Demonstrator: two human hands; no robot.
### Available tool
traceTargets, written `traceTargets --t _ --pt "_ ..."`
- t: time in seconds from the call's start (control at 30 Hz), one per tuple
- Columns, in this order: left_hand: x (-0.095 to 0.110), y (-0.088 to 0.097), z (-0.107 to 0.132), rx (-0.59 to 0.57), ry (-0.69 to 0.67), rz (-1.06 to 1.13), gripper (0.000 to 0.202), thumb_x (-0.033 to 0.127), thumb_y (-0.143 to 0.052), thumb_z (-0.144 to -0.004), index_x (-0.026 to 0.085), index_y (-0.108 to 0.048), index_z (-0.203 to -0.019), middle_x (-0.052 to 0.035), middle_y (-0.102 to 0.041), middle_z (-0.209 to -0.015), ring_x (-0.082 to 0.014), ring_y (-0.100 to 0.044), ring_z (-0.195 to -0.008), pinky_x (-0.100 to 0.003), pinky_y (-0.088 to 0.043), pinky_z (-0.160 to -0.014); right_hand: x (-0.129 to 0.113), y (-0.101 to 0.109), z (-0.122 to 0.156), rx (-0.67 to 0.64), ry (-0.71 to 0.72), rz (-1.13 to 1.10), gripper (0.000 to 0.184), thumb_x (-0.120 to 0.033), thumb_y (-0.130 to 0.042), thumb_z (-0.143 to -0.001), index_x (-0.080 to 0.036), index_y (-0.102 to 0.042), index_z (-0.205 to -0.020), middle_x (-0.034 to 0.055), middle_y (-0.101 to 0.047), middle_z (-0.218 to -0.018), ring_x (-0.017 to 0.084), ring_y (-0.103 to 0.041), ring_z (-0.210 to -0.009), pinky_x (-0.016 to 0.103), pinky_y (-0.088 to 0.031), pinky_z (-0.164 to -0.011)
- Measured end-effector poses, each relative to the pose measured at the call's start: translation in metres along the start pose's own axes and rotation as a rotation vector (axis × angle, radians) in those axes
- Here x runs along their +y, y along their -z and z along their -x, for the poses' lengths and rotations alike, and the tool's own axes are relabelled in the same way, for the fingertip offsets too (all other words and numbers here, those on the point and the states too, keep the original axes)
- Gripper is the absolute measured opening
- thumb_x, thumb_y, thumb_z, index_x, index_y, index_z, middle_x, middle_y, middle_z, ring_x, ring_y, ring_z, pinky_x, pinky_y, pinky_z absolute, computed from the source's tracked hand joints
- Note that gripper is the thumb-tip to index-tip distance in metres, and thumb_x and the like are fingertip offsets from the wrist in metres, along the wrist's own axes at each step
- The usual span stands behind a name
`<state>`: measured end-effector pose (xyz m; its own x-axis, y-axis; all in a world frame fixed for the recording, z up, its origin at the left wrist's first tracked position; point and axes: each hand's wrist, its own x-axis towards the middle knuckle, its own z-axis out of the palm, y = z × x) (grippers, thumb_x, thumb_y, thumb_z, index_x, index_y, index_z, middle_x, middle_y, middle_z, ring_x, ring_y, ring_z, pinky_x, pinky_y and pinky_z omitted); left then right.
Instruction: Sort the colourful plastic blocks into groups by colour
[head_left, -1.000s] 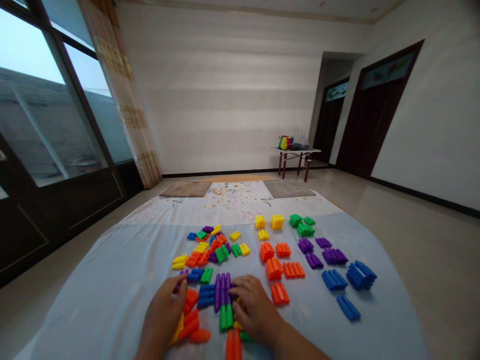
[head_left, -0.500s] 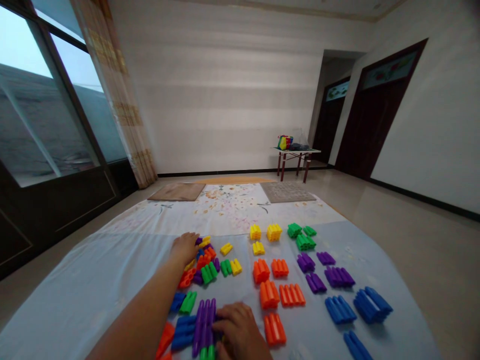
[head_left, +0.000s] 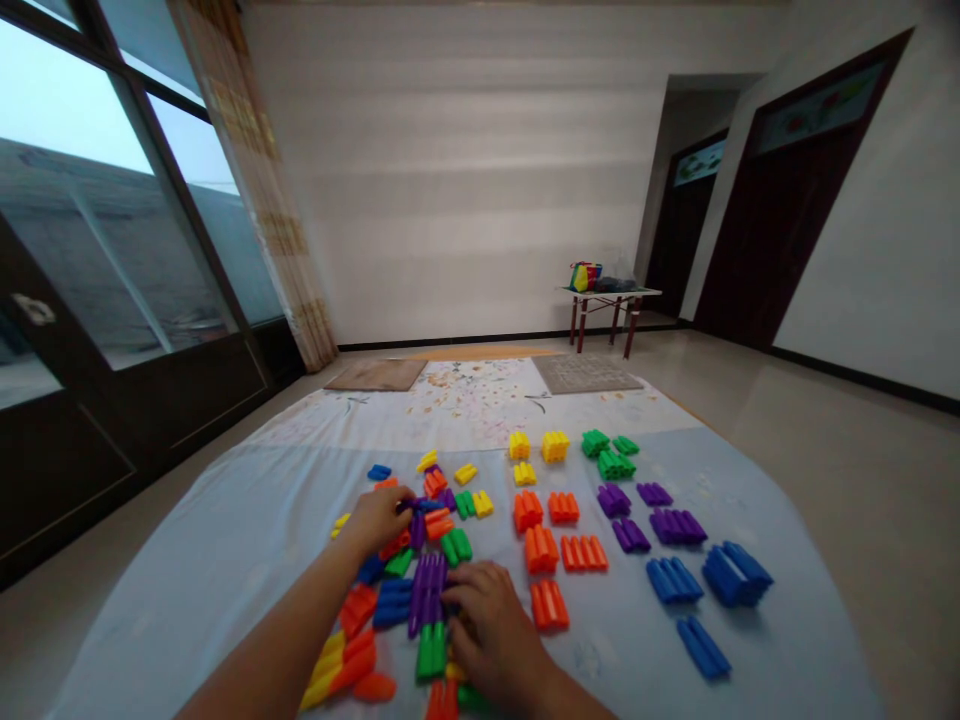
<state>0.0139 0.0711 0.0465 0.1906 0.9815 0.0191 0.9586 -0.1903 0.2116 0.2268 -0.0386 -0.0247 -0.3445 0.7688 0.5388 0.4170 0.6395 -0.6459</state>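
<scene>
My left hand [head_left: 384, 518] reaches into a loose pile of coloured tube blocks on the left. Its fingertips close on a purple block [head_left: 406, 503], with a blue block [head_left: 430, 506] right beside it. My right hand [head_left: 491, 620] is curled nearer to me, fingers against the right edge of a joined purple and green block [head_left: 429, 592]; its thumb is partly hidden. Left of that block lies a blue block [head_left: 392, 603]. Around my hands are orange blocks [head_left: 439, 524], a green block [head_left: 456, 546] and yellow-orange pieces [head_left: 341, 665].
To the right, blocks are grouped by colour: yellow [head_left: 555, 446], orange [head_left: 583, 553], green [head_left: 616, 464], purple [head_left: 678, 526] and blue [head_left: 737, 574]. A pale blue cloth [head_left: 225, 560] covers the table. Two mats [head_left: 585, 374] lie at its far end. A small table [head_left: 611, 294] stands by the wall.
My left hand has drawn back toward me from the pile's far side, uncovering a blue piece there. My right hand stays at the purple and green block. The view has tilted and shifted.
</scene>
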Motion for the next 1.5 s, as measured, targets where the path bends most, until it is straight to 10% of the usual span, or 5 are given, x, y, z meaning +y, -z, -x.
traceTargets --t 0.23,0.57,1.0,1.33,1.5 --pt "0.01 -0.008 0.057 0.052 -0.104 0.151 0.04 0.038 -0.048 -0.079 0.025 -0.063 -0.113 -0.0032 -0.065 -0.116 -0.0179 -0.057 -0.109 -0.029 -0.041 -0.098 -0.002 0.004 -0.001 -0.034 -0.022 0.012 0.032 -0.009 -0.056 -0.071 -0.021 -0.066 -0.099 0.0061 -0.065 -0.106 0.02 -0.054 -0.106 0.04 -0.037 -0.097" --pt "-0.061 -0.027 0.093 0.217 0.182 0.106 0.058 0.043 -0.028 -0.088 0.011 -0.044 -0.134 -0.0171 -0.039 -0.143 -0.0293 -0.031 -0.135 -0.054 -0.022 -0.111 -0.002 0.008 0.0 0.021 -0.001 0.065 0.024 -0.019 -0.054 -0.081 -0.019 -0.064 -0.103 0.0099 -0.065 -0.109 0.022 -0.054 -0.11 0.043 -0.039 -0.098" --pt "-0.006 -0.068 0.086 0.273 0.076 0.48 0.051 0.036 -0.024 -0.091 0.018 -0.045 -0.133 -0.0102 -0.042 -0.143 -0.0204 -0.033 -0.135 -0.044 -0.028 -0.112 0.008 0.002 0.004 0.035 0.016 0.104 0.031 -0.022 -0.05 -0.085 -0.017 -0.059 -0.114 0.0134 -0.062 -0.118 0.023 -0.051 -0.118 0.049 -0.035 -0.104" --pt "-0.036 -0.044 0.1 0.501 0.369 0.638 0.061 0.049 -0.018 -0.087 0.011 -0.056 -0.116 -0.0146 -0.058 -0.124 -0.022 -0.051 -0.119 -0.04 -0.035 -0.107 -0.016 0.015 0.001 -0.025 0.159 0.161 0.031 -0.015 -0.052 -0.081 -0.021 -0.062 -0.11 0.0093 -0.063 -0.117 0.022 -0.05 -0.115 0.045 -0.037 -0.1" --pt "-0.032 -0.047 0.108 0.512 0.345 0.665 0.054 0.048 -0.023 -0.086 0.013 -0.058 -0.109 -0.0122 -0.063 -0.114 -0.0211 -0.055 -0.11 -0.038 -0.039 -0.103 -0.05 0.001 -0.011 -0.266 0.282 0.203 0.034 -0.019 -0.058 -0.081 -0.023 -0.06 -0.115 0.0055 -0.062 -0.121 0.022 -0.049 -0.113 0.042 -0.035 -0.097"
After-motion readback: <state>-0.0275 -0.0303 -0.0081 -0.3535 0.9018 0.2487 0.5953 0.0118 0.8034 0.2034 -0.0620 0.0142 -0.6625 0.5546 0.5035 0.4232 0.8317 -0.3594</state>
